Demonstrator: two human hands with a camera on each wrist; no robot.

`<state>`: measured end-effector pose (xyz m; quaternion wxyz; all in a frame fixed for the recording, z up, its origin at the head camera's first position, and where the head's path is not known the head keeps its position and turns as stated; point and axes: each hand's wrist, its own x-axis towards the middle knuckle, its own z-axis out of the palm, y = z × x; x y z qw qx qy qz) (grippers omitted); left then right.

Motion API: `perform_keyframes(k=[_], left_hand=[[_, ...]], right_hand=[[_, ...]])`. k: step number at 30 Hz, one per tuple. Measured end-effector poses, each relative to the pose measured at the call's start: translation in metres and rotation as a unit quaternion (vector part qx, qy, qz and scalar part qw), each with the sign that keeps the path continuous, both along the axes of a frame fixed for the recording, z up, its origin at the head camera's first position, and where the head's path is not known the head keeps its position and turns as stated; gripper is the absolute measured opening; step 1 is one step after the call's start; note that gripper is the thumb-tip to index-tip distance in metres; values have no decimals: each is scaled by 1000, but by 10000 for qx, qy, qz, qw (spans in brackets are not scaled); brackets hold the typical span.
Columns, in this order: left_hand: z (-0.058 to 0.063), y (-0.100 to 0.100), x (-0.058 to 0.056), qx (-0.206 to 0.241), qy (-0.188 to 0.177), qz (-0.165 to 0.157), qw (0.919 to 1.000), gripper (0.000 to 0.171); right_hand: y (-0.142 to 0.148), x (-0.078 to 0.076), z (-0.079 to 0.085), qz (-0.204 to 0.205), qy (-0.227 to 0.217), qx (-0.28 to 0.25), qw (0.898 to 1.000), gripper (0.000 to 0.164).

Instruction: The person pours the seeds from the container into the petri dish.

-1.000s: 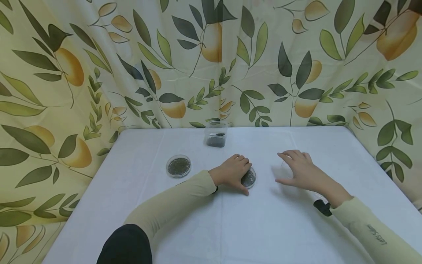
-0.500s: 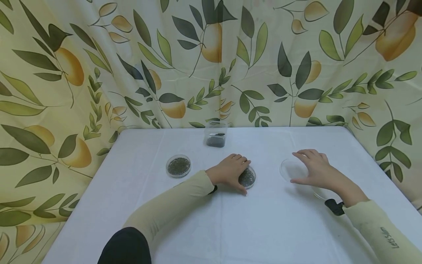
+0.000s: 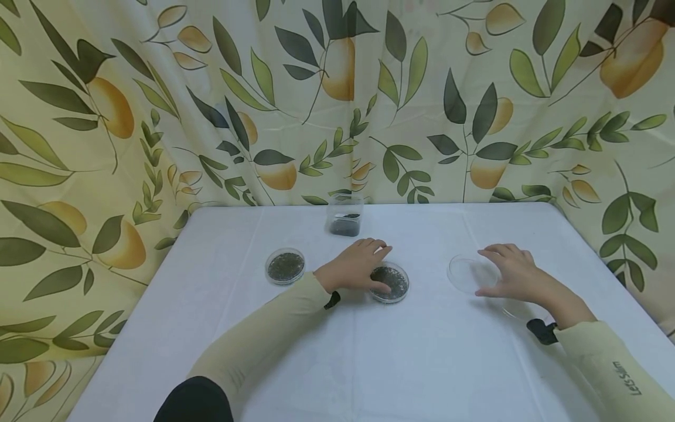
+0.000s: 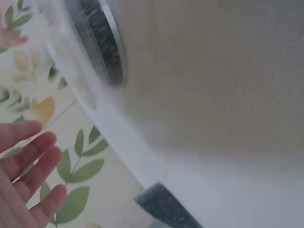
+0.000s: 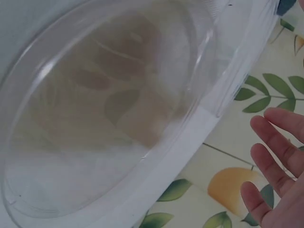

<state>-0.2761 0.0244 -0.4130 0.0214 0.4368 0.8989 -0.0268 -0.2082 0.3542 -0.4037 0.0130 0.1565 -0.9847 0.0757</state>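
My left hand (image 3: 353, 265) has its fingers spread beside and partly over a round petri dish (image 3: 394, 283) filled with dark granular material. In the left wrist view that dish (image 4: 102, 40) stands apart from my loosely extended fingers (image 4: 38, 166). My right hand (image 3: 519, 275) is at the right edge of a clear, shallow petri dish part (image 3: 464, 275), thumb and fingers parted. The right wrist view has a large transparent round dish (image 5: 90, 128) close to the camera, with my right hand (image 5: 282, 166) relaxed and holding nothing. A second clear round piece (image 3: 514, 310) shows partly under the right wrist.
Another petri dish (image 3: 285, 266) of dark granules sits left of my left hand. At the back edge of the white-covered table (image 3: 411, 363) stands a clear plastic tub (image 3: 345, 220) with dark material in it. A leaf-and-fruit curtain (image 3: 411, 117) hangs behind.
My left hand has loosened and drawn back leftward from the filled dish, uncovering more of it. My right hand has moved right, leaving the clear dish part lying in sight.
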Motion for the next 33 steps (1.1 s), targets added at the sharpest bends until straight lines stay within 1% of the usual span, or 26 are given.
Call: perform_keyframes(k=[3, 5, 7, 11, 15, 19, 22, 24, 29, 33], left_hand=[[7, -5, -3, 397, 220, 206, 9988, 83], [11, -9, -6, 664, 381, 399, 9963, 77], [14, -12, -10, 972, 601, 582, 9917, 72], [17, -18, -19, 1557, 855, 969, 9793, 68], [18, -24, -29, 1980, 946, 1326, 9666, 69], [20, -31, -39, 2192, 854, 1591, 9588, 71], [20, -35, -46, 2261, 730, 1677, 9568, 71], [20, -38, -50, 2248, 647, 1706, 9572, 70], [22, -44, -59, 1979, 525, 1730, 9634, 71], [22, -48, -66, 1765, 626, 1637, 9686, 71]], right_hand=[[2, -2, -2, -81, -150, 13, 9999, 88], [3, -3, -4, -111, -211, 22, 9997, 87], [4, -4, -5, -130, -239, 24, 9996, 86], [5, -6, -7, -96, -241, 54, 9996, 89], [6, -8, -7, -164, -334, 88, 9993, 90], [4, -9, -9, -306, -534, 87, 9981, 89], [4, -10, -10, -337, -629, 93, 9974, 91], [5, -11, -10, -328, -659, 98, 9972, 92], [8, -14, -12, -304, -735, 120, 9968, 93], [11, -16, -14, -244, -738, 158, 9968, 94]])
